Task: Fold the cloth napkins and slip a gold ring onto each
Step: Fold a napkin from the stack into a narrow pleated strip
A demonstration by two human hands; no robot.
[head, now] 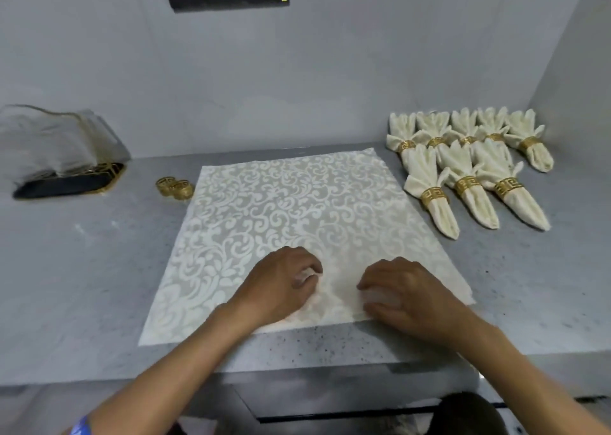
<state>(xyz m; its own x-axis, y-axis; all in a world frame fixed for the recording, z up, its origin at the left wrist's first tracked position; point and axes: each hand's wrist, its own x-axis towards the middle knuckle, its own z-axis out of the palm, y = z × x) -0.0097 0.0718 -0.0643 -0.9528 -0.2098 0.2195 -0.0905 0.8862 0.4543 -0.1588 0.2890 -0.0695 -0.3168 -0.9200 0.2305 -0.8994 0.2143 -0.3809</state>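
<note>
Damask napkin (291,223) spread flat at counter (82,269) centre, near edge pinched into small gathers by left hand (281,281) and right hand (401,297), fingers curled on cloth. Risk judged: gathers lost if pinch slackened; cloth dragged off front edge if pulled. Counted: eight ringed napkins (463,163) at right; two loose gold rings (174,186) at left; unfolded stack (56,143) uncountable

Soft even light, wide-angle edge warp
</note>
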